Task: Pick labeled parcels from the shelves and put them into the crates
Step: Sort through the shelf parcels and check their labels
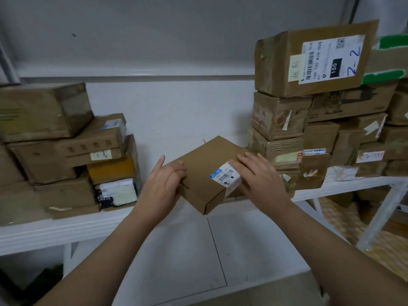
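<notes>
Gripping the left corner of the small brown cardboard parcel [205,171], left hand [164,186] curled tight; right hand [262,177] pressed flat-fingered on top; parcel jutted past the white shelf [66,228] edge, between cardboard stacks [284,129].

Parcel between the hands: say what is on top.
On the parcel: a white barcode label, partly hidden under the flat right hand. The left hand grips its left corner.

Brown cardboard parcel [205,164], white label [225,176] with blue patch, black barcode. Left of parcel: orange-yellow box [110,171]. Upper right of parcel: brown large box [278,65], blue scrawl on white sticker [329,60]; green tape [392,41]. Shelf [55,230] white.
</notes>
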Tool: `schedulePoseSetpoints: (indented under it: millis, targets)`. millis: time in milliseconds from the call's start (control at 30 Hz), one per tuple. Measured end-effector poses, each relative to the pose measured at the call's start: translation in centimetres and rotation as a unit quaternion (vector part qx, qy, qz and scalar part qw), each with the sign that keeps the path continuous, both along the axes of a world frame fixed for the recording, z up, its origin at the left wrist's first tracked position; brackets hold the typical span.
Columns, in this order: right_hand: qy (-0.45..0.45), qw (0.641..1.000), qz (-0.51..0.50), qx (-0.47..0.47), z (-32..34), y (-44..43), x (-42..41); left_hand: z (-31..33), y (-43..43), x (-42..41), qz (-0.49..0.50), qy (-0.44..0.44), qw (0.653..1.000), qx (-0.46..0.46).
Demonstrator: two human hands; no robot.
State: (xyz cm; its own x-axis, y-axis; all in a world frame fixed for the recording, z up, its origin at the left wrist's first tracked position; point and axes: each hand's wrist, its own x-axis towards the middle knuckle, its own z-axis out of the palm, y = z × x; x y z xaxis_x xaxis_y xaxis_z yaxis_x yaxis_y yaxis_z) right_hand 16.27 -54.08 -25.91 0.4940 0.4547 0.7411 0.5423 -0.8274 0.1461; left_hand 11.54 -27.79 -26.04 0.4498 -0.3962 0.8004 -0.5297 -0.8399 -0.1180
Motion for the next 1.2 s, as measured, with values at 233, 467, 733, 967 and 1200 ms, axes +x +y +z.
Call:
schedulePoseSetpoints:
  millis: [233, 467, 733, 967, 1200]
  targets:
    - [-0.153, 0.988, 0.004, 0.002, 0.4, 3.5, -0.5, 0.4, 1.9, -3.4, 0.019, -0.019, 0.998, 0.063]
    - [-0.217, 0.976, 0.017, 0.015, 1.0, 6.4, -2.0, 0.8, 2.4, -5.1, 0.046, -0.053, 0.997, 0.021]
    - [-0.051, 0.967, 0.122, 0.219, 2.9, 5.0, -4.0, 2.5, 3.1, -5.8, -0.041, 0.055, 0.985, -0.158]
    - [0.2, 0.832, 0.222, 0.467, 5.7, 4.8, -7.5, 4.5, 0.4, -7.1, -0.086, 0.142, 0.863, -0.478]
    - [0.241, 0.83, 0.2, 0.461, 5.8, 5.1, -7.6, 4.3, 0.0, -7.5, -0.032, 0.17, 0.84, -0.514]
